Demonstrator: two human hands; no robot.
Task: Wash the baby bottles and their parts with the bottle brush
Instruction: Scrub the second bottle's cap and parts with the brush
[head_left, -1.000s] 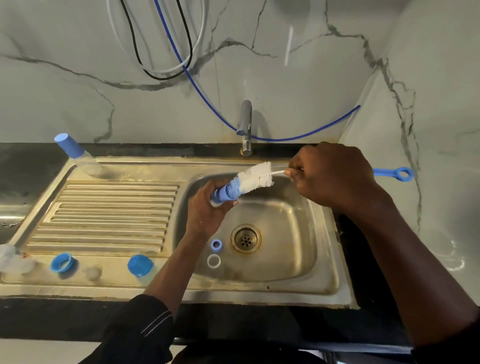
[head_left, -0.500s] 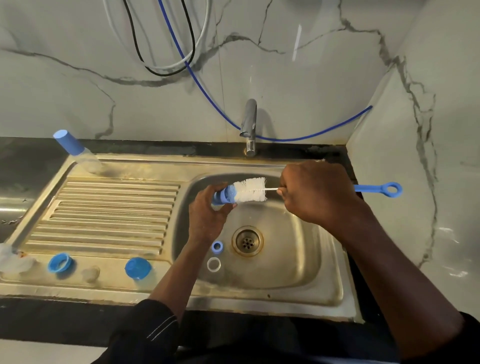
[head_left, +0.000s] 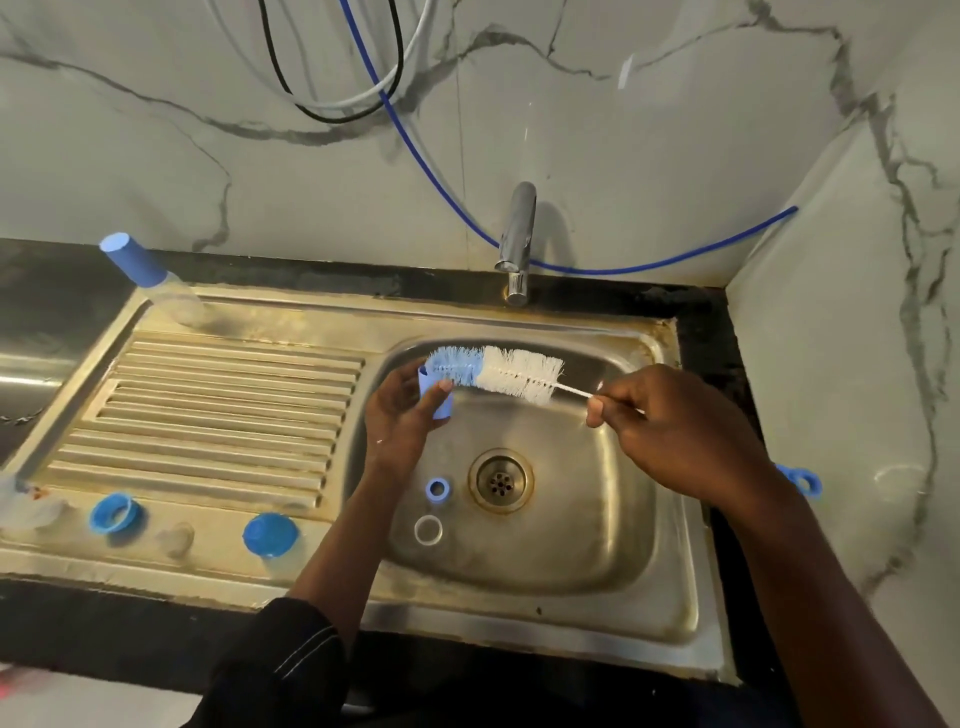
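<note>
Head view: brush (head_left: 498, 371) and cap (head_left: 436, 397) held over the sink (head_left: 597, 545).
Left hand (head_left: 405, 421) grips the blue cap between thumb and curled fingers; the brush's blue bristles lie just above that thumb, at the cap's rim; right hand (head_left: 675, 436) pinches the wire stem beside the white bristles; a blue ring (head_left: 438, 488) and a white ring (head_left: 428, 530) lie below the left wrist.

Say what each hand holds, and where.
Left hand holds a blue cap by its side; right hand pinches the brush by its thin stem.
</note>
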